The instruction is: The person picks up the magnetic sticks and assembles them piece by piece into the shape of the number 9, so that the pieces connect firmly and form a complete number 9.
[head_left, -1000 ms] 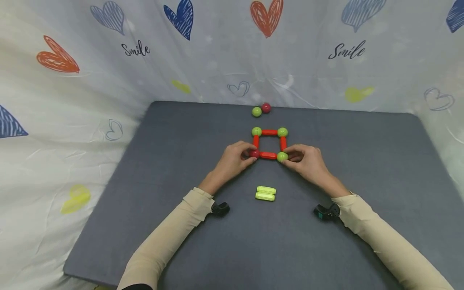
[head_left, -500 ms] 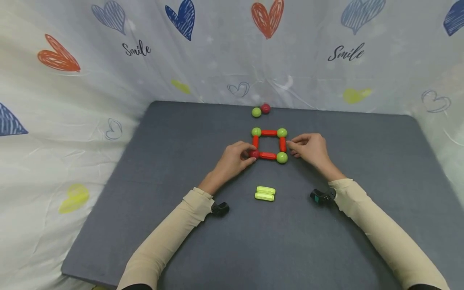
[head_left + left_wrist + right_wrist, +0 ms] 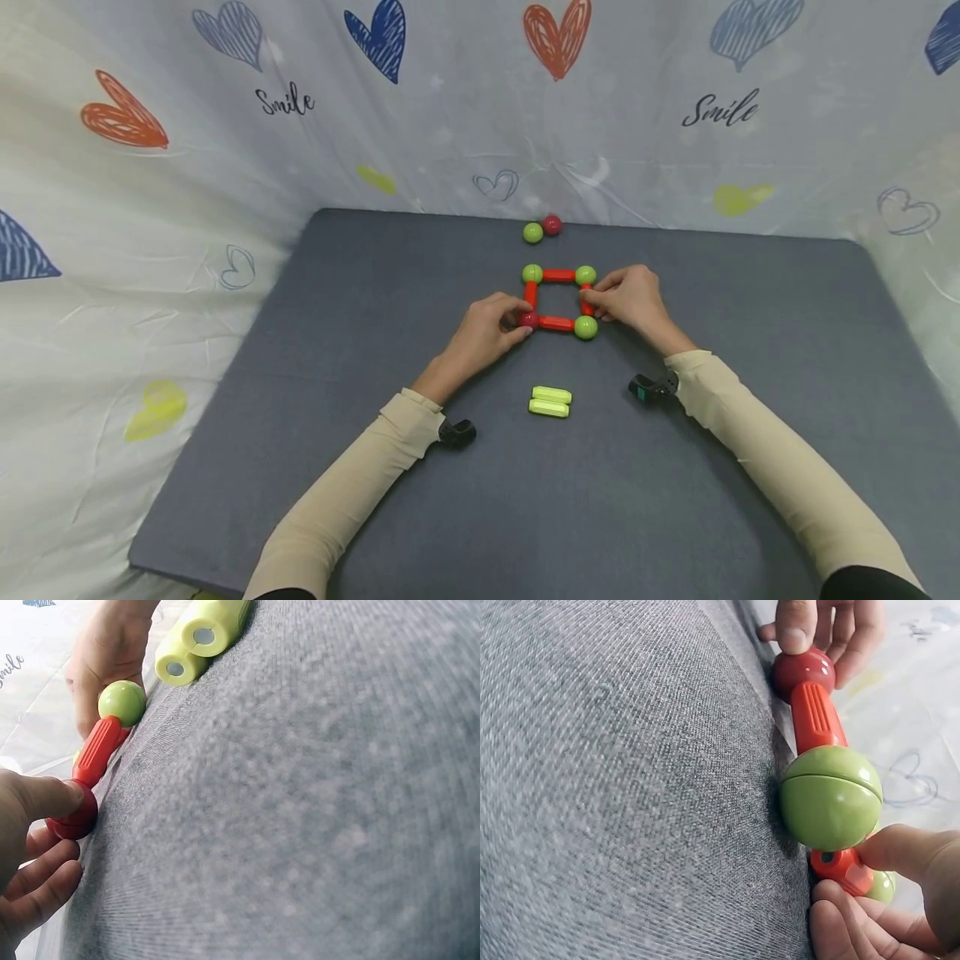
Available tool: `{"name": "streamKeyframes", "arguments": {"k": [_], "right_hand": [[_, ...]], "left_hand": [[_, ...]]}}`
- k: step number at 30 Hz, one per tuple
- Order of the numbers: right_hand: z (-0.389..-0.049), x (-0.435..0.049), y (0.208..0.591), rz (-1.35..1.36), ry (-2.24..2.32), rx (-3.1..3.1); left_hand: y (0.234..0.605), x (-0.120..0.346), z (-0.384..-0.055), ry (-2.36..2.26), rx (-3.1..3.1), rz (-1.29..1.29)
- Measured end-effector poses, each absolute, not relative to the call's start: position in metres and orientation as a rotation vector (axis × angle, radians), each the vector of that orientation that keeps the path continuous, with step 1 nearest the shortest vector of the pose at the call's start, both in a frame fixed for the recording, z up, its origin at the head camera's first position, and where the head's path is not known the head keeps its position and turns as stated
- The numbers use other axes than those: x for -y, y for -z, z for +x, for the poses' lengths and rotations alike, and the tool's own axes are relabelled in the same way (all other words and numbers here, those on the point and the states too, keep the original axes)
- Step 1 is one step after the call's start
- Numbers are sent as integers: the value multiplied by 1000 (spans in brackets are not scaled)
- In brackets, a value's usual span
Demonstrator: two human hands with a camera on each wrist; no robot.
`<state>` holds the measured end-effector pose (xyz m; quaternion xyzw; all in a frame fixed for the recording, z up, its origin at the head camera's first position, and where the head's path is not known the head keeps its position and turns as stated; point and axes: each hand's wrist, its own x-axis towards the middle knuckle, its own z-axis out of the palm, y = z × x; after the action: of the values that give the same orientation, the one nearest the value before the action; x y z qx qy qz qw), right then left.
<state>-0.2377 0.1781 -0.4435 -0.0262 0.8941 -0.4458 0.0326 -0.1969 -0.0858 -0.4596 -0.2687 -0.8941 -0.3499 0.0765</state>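
A square of red magnetic rods and balls lies on the grey table. Its corners are a dark red ball (image 3: 529,320) at near left and green balls at near right (image 3: 586,327), far right (image 3: 586,275) and far left (image 3: 532,273). My left hand (image 3: 487,327) holds the dark red ball between thumb and fingers. On the opposite side, my right hand (image 3: 633,302) pinches the right-hand red rod (image 3: 844,871). In the right wrist view, that rod's end face with its metal dot shows beside the near green ball. The near red rod (image 3: 557,323) joins the two near balls.
Two yellow-green rods (image 3: 551,402) lie side by side on the grey table (image 3: 420,500), nearer me than the square. Beyond it, a loose green ball (image 3: 532,232) and a red ball (image 3: 552,225) sit at the far edge, before a curtain printed with hearts (image 3: 450,117).
My right hand has let go of the near right green ball, moved away from me and taken hold of the right-hand red rod. My left hand stays on the dark red ball.
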Motion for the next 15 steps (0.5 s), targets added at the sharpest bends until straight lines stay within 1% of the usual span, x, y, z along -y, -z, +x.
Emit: {"name": "streamKeyframes", "arguments": {"k": [15], "right_hand": [[-238, -178, 441, 2, 1480, -2605]], "left_hand": [[461, 85, -197, 1048, 2666, -797]]}}
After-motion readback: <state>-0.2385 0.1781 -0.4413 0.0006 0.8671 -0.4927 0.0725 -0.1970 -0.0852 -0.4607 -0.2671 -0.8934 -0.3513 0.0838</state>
